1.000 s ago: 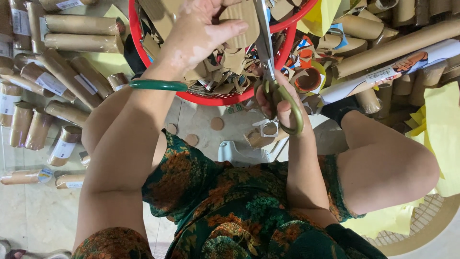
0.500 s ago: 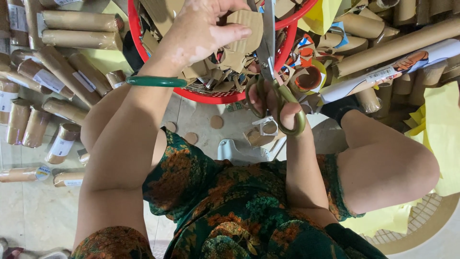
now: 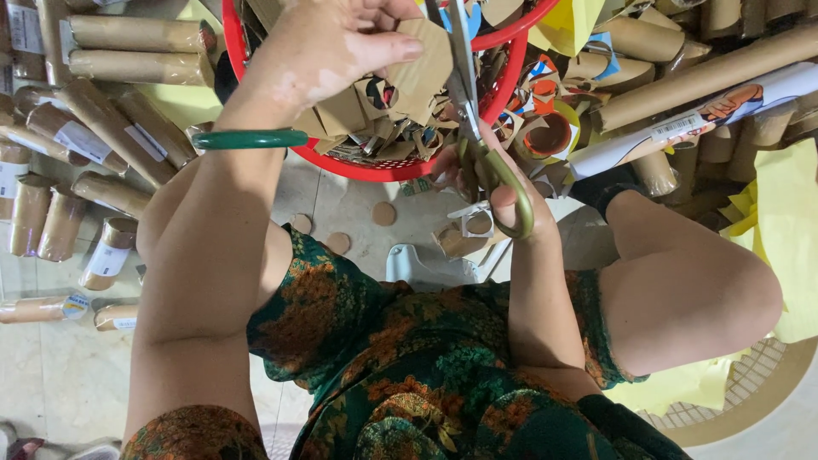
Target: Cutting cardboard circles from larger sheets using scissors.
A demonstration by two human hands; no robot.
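Observation:
My left hand [image 3: 336,43] holds a brown cardboard piece [image 3: 424,68] over a red basket [image 3: 375,166] of cardboard scraps. A green bangle [image 3: 249,139] circles that wrist. My right hand [image 3: 498,192] grips olive-handled scissors [image 3: 477,140], fingers through the loops, with the steel blades running up along the right edge of the cardboard piece. The blade tips are cut off by the top of the view.
Many brown cardboard tubes [image 3: 111,128] lie piled at the left and across the top right. A long tube [image 3: 699,81] and a printed roll lie at the right. Yellow paper [image 3: 784,221] is at the far right. Small cardboard discs [image 3: 383,213] dot the floor between my knees.
The scissors have closed in on the cardboard piece, handles drawn together. The left hand has shifted the piece slightly while holding it over the basket.

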